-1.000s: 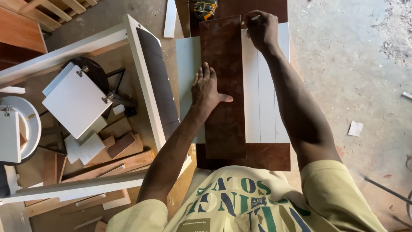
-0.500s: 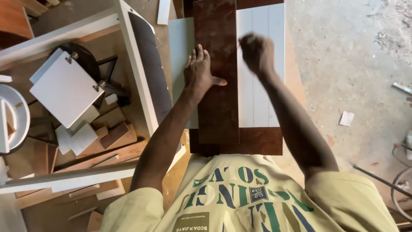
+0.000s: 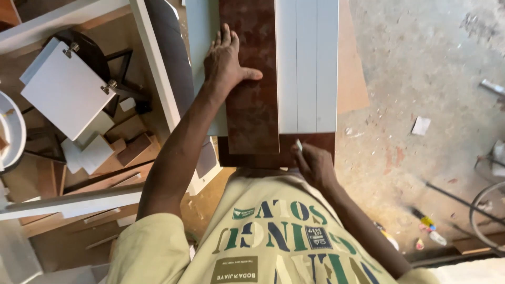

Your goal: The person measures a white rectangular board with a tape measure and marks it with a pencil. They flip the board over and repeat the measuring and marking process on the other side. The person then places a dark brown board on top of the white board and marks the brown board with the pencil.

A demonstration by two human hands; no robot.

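The left hand [image 3: 227,63] lies flat, fingers spread, on a long dark-brown wooden board [image 3: 251,94] atop white slatted panels [image 3: 307,68]. The right hand [image 3: 314,164] pinches a small pale marker [image 3: 299,145] at the board's near end; its tip is hard to make out.

Dark brown against white, over grey concrete.

The mottled reddish-brown board [image 3: 251,79] shows cloudy darker patches; the left hand [image 3: 225,60] lies on it. Beside it run plain white strips [image 3: 307,63] with thin grey seams, and a second dark brown board [image 3: 310,144] shows beneath them. The right hand [image 3: 315,165] holds a small pale, whitish piece [image 3: 299,145]. The shirt [image 3: 263,231] is pale yellow-beige with dark green and navy lettering. A flat white panel [image 3: 66,92] carries silvery hinges. The offcuts [image 3: 131,150] are tan and brown. The floor [image 3: 421,68] is speckled grey with a white scrap [image 3: 421,125].
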